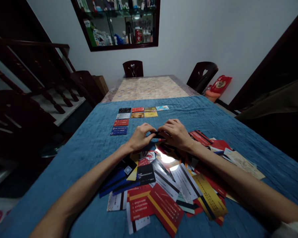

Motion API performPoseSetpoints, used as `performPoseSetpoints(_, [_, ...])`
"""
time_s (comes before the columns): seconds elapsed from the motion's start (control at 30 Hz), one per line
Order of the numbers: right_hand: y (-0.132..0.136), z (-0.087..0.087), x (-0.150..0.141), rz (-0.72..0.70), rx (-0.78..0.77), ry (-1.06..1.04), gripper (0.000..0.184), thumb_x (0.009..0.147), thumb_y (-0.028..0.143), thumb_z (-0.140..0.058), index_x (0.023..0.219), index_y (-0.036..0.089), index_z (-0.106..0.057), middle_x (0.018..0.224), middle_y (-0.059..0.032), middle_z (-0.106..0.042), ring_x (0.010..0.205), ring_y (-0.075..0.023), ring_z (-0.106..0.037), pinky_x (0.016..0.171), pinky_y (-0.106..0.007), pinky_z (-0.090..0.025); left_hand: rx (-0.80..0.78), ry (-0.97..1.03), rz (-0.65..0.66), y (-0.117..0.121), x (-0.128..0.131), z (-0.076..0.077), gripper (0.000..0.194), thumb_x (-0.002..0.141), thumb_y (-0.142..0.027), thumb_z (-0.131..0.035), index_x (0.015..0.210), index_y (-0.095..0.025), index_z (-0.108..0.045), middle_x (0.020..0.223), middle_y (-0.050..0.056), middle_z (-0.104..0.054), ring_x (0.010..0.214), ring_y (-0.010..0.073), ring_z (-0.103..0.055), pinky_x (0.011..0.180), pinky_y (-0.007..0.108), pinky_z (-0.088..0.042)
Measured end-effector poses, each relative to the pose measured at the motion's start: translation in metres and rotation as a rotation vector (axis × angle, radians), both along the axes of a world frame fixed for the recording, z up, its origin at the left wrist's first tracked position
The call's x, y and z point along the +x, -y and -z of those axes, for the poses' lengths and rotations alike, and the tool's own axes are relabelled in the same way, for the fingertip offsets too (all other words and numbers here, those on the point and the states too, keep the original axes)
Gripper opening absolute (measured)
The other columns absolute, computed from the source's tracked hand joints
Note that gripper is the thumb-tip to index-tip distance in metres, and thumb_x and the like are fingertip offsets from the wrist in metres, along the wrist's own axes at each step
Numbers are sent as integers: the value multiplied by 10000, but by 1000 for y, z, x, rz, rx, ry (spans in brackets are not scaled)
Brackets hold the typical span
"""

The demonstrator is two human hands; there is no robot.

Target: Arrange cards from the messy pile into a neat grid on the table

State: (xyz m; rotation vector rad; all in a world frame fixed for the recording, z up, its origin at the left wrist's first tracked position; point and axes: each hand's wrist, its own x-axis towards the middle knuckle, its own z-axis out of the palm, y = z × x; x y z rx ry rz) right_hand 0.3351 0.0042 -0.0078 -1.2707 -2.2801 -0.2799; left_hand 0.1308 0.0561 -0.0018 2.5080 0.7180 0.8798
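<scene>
My left hand and my right hand meet over the blue cloth, fingers curled together around a dark card held between them. Right beneath and toward me lies a loose heap of plastic cards, red, black, white, yellow and blue, overlapping one another. Farther away on the cloth, several cards lie face up in tidy rows, with a blue card nearest my left hand.
Beyond the cloth, the table's patterned top runs to two dark chairs at the far wall. A wooden stair rail stands on the left. A glass cabinet hangs on the wall. A red bag sits at right.
</scene>
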Motion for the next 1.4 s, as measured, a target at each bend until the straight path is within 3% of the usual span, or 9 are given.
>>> performPoseSetpoints(0.6, [-8, 12, 8, 100, -97, 41, 259, 884, 151, -514, 1106, 188, -643, 1025, -89, -744, 919, -239, -550, 814, -343, -295, 37, -230, -147, -28, -20, 3, 154, 757, -111, -593, 838, -169, -710, 842, 42, -704, 833, 194, -643, 813, 319, -516])
performPoseSetpoints(0.87, [-8, 16, 8, 108, -113, 81, 267, 893, 158, -523, 1132, 182, -640, 1037, -89, -737, 937, -243, -559, 817, -343, -298, 39, -202, -93, -26, -18, 10, 274, 769, -78, -532, 1008, -181, -619, 916, 43, -669, 862, 197, -628, 819, 327, -502])
performPoseSetpoints(1.2, [-7, 17, 3, 140, -137, 104, 328, 880, 229, -620, 1203, 177, -612, 1102, -115, -716, 998, -265, -559, 804, -346, -314, 120, -305, -139, -21, -16, 11, 289, 786, -86, -511, 1054, -186, -554, 924, 74, -624, 890, 252, -597, 833, 386, -488])
performPoseSetpoints(1.4, [-9, 24, 0, 191, -134, 90, 396, 858, 157, -613, 1254, 174, -597, 1122, -122, -691, 1028, -274, -545, 798, -351, -351, 79, -322, -125, -17, -14, 12, 304, 776, -101, -530, 1068, -181, -497, 1040, 103, -624, 976, 263, -587, 879, 404, -487])
